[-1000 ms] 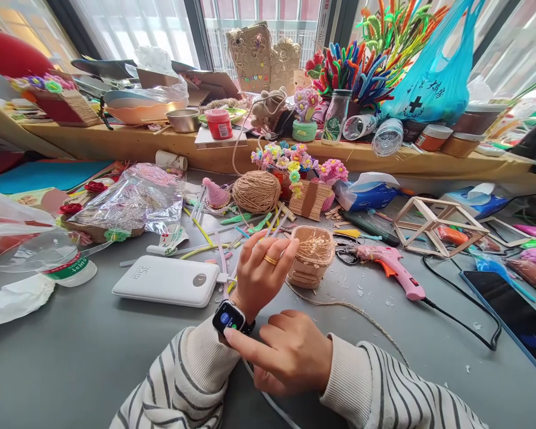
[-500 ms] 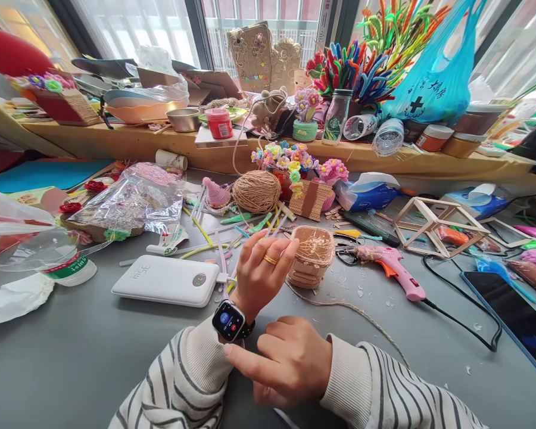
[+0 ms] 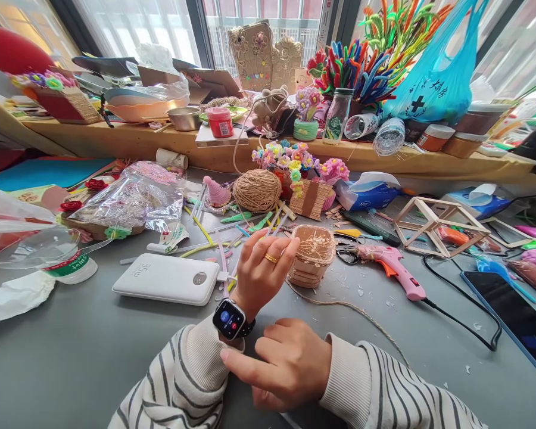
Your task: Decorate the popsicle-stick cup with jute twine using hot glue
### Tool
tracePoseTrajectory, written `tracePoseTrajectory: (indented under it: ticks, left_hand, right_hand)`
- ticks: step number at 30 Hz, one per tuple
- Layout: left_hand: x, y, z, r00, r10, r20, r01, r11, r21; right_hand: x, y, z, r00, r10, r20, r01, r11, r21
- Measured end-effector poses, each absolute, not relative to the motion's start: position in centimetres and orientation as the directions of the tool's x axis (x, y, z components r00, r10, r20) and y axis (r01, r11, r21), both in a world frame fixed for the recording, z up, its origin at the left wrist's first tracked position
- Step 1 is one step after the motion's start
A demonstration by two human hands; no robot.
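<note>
My left hand (image 3: 264, 268) is raised with its palm away from me and its fingers loosely bent, holding nothing visible. Its fingertips overlap the near rim of a small wooden-sided basket (image 3: 310, 271) in the view; whether they touch it I cannot tell. On the left wrist is a smartwatch (image 3: 229, 319) with a lit screen showing a red round button. My right hand (image 3: 290, 363) has its index finger stretched out to the cuff just below the watch, the other fingers curled and nothing visible in them.
Left of my hands lies a white power bank (image 3: 167, 279) with a cable. A pink glue gun (image 3: 397, 271), scissors (image 3: 348, 253) and a phone (image 3: 511, 322) are on the right. Behind sit a twine ball (image 3: 256, 190) and a stick frame (image 3: 440, 226). Twine (image 3: 361, 313) trails across the table.
My right index fingertip has shifted slightly left, away from the watch's lower edge and onto the cuff. The power bank's small display has gone dark. My left hand stays where it was.
</note>
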State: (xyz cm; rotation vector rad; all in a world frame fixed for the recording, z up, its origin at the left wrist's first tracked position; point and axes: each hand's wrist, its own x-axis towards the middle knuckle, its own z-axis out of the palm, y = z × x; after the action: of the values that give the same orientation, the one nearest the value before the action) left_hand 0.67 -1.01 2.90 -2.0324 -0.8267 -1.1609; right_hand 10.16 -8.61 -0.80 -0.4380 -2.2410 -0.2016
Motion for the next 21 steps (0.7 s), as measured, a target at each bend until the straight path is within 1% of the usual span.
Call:
tracePoseTrajectory:
  ticks: [5,9,15,18,21]
  left_hand:
    - [0.6,-0.9,2.9,0.422,0.193,0.886,0.768,-0.595,-0.236]
    - [0.6,-0.8,3.3,0.458,0.179,0.871,0.758,-0.59,-0.278]
    - [1.0,-0.4,5.1,0.505,0.148,0.851,0.737,-0.586,-0.335]
    - [1.4,0.0,6.4,0.539,0.118,0.834,0.715,-0.588,-0.378]
    - [1.8,0.7,7.8,0.6,0.071,0.797,0.668,-0.592,-0.451]
  right_hand:
    - [10.3,-8.7,-0.9,-0.604,0.247,0.758,0.376,0.927,-0.002]
    - [10.7,-8.5,-0.8,-0.579,0.249,0.777,0.372,0.928,-0.021]
    - [12.3,-7.4,1.7,-0.522,0.252,0.815,0.42,0.908,-0.012]
    - [13.8,-6.5,3.5,-0.423,0.31,0.851,0.49,0.869,-0.073]
    - [15.5,-5.6,4.9,-0.304,0.372,0.877,0.549,0.821,-0.158]
